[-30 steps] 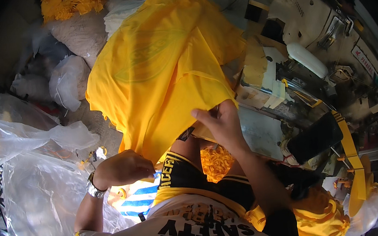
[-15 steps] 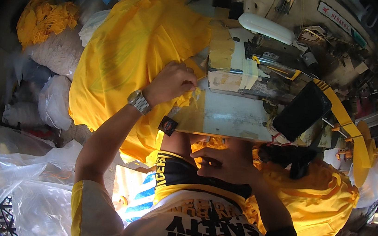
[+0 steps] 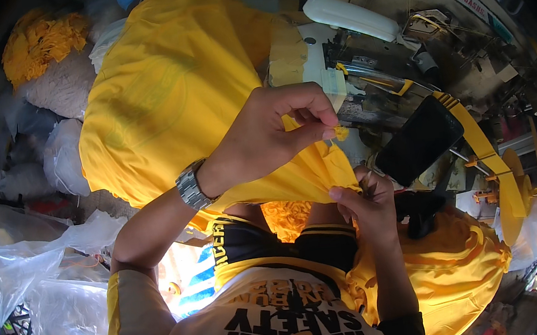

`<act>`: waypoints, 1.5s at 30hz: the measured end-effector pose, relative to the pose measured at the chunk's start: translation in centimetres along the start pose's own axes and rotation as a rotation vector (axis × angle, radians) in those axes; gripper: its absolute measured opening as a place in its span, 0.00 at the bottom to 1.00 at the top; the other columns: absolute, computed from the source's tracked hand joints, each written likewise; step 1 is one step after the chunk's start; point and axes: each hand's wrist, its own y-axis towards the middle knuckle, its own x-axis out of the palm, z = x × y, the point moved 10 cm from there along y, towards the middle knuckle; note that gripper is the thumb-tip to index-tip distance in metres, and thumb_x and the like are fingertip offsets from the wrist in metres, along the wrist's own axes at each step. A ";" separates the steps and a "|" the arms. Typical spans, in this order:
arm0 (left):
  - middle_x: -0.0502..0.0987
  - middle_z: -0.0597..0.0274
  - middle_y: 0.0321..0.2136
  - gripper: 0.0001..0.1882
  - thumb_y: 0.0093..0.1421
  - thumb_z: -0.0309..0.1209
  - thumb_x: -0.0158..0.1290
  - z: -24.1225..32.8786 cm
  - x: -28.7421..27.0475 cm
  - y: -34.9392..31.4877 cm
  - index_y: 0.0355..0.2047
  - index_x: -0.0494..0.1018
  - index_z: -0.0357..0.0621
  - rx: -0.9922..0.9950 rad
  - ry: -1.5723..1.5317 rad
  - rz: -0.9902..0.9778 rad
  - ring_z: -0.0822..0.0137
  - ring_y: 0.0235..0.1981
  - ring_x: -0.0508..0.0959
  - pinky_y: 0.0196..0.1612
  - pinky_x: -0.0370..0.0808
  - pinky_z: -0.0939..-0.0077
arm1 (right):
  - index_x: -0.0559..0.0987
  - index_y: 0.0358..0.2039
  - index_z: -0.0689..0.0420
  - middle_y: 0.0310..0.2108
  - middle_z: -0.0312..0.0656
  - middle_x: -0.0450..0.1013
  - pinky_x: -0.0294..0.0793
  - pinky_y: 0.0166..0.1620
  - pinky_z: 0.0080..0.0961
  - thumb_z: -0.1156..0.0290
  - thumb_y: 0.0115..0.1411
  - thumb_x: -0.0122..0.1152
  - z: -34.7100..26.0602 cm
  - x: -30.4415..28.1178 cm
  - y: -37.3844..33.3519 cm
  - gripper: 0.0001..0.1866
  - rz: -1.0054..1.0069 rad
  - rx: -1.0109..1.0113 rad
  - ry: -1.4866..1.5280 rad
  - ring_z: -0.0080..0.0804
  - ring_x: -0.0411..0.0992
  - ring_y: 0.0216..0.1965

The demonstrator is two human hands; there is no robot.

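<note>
A large yellow fabric piece (image 3: 161,100) with a faint printed emblem spreads over the work surface and reaches toward my lap. My left hand (image 3: 271,131), wearing a metal watch (image 3: 191,186), is closed in a pinch above it, with a small yellow scrap (image 3: 341,133) at the fingertips. Lower and to the right, my right hand (image 3: 368,199) grips the fabric's edge between thumb and fingers and pulls it taut. Shadow hides part of the right fingers, so I cannot tell if anything else is in them.
An industrial sewing machine (image 3: 371,76) stands at the right, a dark phone (image 3: 419,140) in front of it. A yellow strip (image 3: 489,155) hangs beside the phone. More yellow fabric (image 3: 440,280) lies at my right; clear plastic bags (image 3: 67,323) and stuffed sacks (image 3: 68,150) are at the left.
My right hand has risen from my lap and taken hold of the fabric's edge. My left hand has moved right and nearer, and the fabric now covers the metal plate's near part.
</note>
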 end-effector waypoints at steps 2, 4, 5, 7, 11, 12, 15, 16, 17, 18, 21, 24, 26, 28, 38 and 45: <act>0.79 0.62 0.31 0.06 0.57 0.19 0.57 -0.2 1.3 0.5 0.35 0.77 0.37 -0.020 -0.056 -0.033 0.73 0.32 0.78 0.39 0.75 0.79 | 0.76 0.31 0.65 0.20 0.30 0.70 0.60 0.21 0.10 0.77 0.55 0.67 -0.2 -0.7 -0.9 0.08 -0.086 0.011 -0.123 0.10 0.63 0.17; 0.79 0.62 0.30 0.06 0.56 0.19 0.58 -0.4 2.3 0.9 0.35 0.78 0.38 -0.003 -0.004 -0.064 0.71 0.32 0.78 0.39 0.75 0.77 | 0.77 0.35 0.64 0.28 0.34 0.72 0.65 0.29 0.13 0.76 0.55 0.67 -1.2 -0.9 -0.8 0.10 -0.056 0.052 -0.263 0.15 0.66 0.24; 0.79 0.62 0.29 0.06 0.55 0.19 0.58 -0.6 2.6 1.1 0.34 0.78 0.39 0.025 0.069 -0.077 0.69 0.32 0.78 0.39 0.75 0.76 | 0.77 0.36 0.64 0.30 0.34 0.72 0.65 0.30 0.14 0.74 0.56 0.67 -2.1 -1.5 -0.3 0.10 -0.006 -0.028 -0.450 0.17 0.66 0.25; 0.79 0.62 0.29 0.07 0.54 0.19 0.58 -0.5 2.7 1.3 0.33 0.79 0.41 0.099 0.196 -0.096 0.66 0.32 0.78 0.39 0.74 0.74 | 0.77 0.38 0.63 0.32 0.36 0.72 0.66 0.32 0.15 0.72 0.56 0.66 -3.9 -1.4 0.4 0.12 0.060 -0.185 -0.608 0.19 0.66 0.27; 0.78 0.63 0.32 0.07 0.52 0.19 0.59 -0.2 2.4 1.2 0.31 0.79 0.43 0.175 0.322 -0.074 0.62 0.34 0.76 0.40 0.72 0.71 | 0.76 0.39 0.63 0.31 0.37 0.70 0.66 0.32 0.16 0.70 0.59 0.63 -6.1 0.9 2.4 0.12 0.021 -0.354 -0.610 0.21 0.67 0.27; 0.77 0.64 0.33 0.07 0.52 0.19 0.59 -0.3 2.2 1.2 0.31 0.80 0.43 0.168 0.334 -0.065 0.62 0.34 0.76 0.40 0.72 0.70 | 0.76 0.39 0.63 0.30 0.38 0.70 0.66 0.32 0.16 0.70 0.59 0.62 -6.3 1.5 2.8 0.11 -0.009 -0.365 -0.635 0.22 0.67 0.26; 0.76 0.65 0.37 0.04 0.53 0.22 0.60 1.2 2.5 1.0 0.30 0.80 0.44 0.214 0.361 -0.085 0.63 0.34 0.75 0.40 0.72 0.70 | 0.76 0.36 0.64 0.27 0.38 0.70 0.65 0.30 0.16 0.76 0.59 0.61 -6.6 0.9 3.8 0.07 0.042 -0.487 -0.446 0.21 0.63 0.24; 0.77 0.65 0.38 0.04 0.53 0.23 0.61 2.1 3.5 0.3 0.31 0.80 0.44 0.245 0.208 -0.209 0.63 0.35 0.75 0.41 0.72 0.70 | 0.76 0.35 0.64 0.27 0.37 0.70 0.65 0.30 0.16 0.77 0.58 0.61 -6.8 0.7 3.9 0.06 0.037 -0.504 -0.417 0.19 0.63 0.24; 0.77 0.64 0.38 0.04 0.54 0.24 0.61 3.4 4.5 -0.9 0.31 0.80 0.44 0.275 0.052 -0.331 0.63 0.36 0.76 0.41 0.72 0.70 | 0.76 0.34 0.64 0.27 0.36 0.71 0.65 0.31 0.15 0.77 0.58 0.61 -7.1 0.6 3.9 0.05 0.031 -0.521 -0.389 0.17 0.62 0.24; 0.77 0.64 0.39 0.05 0.54 0.25 0.62 4.7 5.4 -2.3 0.32 0.80 0.44 0.312 -0.113 -0.455 0.63 0.37 0.76 0.42 0.72 0.70 | 0.77 0.34 0.64 0.27 0.35 0.71 0.65 0.31 0.14 0.77 0.59 0.61 -7.3 -0.2 3.7 0.05 0.090 -0.454 -0.402 0.16 0.62 0.25; 0.77 0.63 0.43 0.14 0.51 0.29 0.64 2.1 6.1 -5.8 0.39 0.79 0.44 0.082 -0.082 -0.583 0.62 0.47 0.75 0.51 0.70 0.67 | 0.77 0.36 0.63 0.29 0.32 0.71 0.64 0.33 0.13 0.75 0.59 0.62 -6.4 -2.4 2.8 0.06 0.226 -0.311 -0.409 0.14 0.62 0.28; 0.77 0.64 0.42 0.20 0.48 0.29 0.66 -2.1 3.8 -4.0 0.44 0.78 0.46 0.167 0.577 -0.148 0.61 0.49 0.72 0.52 0.66 0.63 | 0.76 0.40 0.64 0.29 0.32 0.69 0.63 0.34 0.13 0.74 0.59 0.63 -6.2 -3.7 1.8 0.10 0.273 -0.206 -0.392 0.14 0.61 0.29; 0.76 0.65 0.41 0.20 0.48 0.27 0.65 -6.6 5.3 -4.7 0.43 0.77 0.47 -0.010 0.556 -0.248 0.61 0.48 0.70 0.52 0.65 0.63 | 0.71 0.44 0.62 0.31 0.33 0.67 0.63 0.34 0.12 0.76 0.60 0.62 -6.6 -3.1 1.4 0.14 0.215 -0.276 -0.353 0.14 0.61 0.30; 0.75 0.64 0.39 0.17 0.49 0.26 0.64 -7.3 5.2 -4.3 0.41 0.76 0.46 -0.056 0.501 -0.242 0.60 0.47 0.69 0.50 0.64 0.63 | 0.68 0.45 0.61 0.32 0.34 0.66 0.63 0.33 0.12 0.77 0.59 0.62 -6.7 -2.8 0.6 0.15 0.173 -0.345 -0.324 0.14 0.62 0.30; 0.69 0.70 0.28 0.03 0.65 0.22 0.50 -5.3 -0.6 -3.6 0.36 0.66 0.39 -0.178 -0.051 0.129 0.84 0.29 0.66 0.31 0.64 0.88 | 0.67 0.42 0.60 0.35 0.35 0.66 0.61 0.23 0.11 0.82 0.59 0.59 1.7 2.0 1.3 0.12 -0.036 -0.039 0.179 0.12 0.62 0.26; 0.67 0.72 0.27 0.03 0.65 0.23 0.50 -4.7 -1.3 -4.2 0.35 0.66 0.39 -0.138 -0.162 0.262 0.85 0.28 0.65 0.29 0.63 0.87 | 0.68 0.42 0.61 0.37 0.36 0.65 0.66 0.29 0.11 0.85 0.57 0.61 -0.8 3.2 1.9 0.15 -0.077 -0.156 0.229 0.15 0.65 0.34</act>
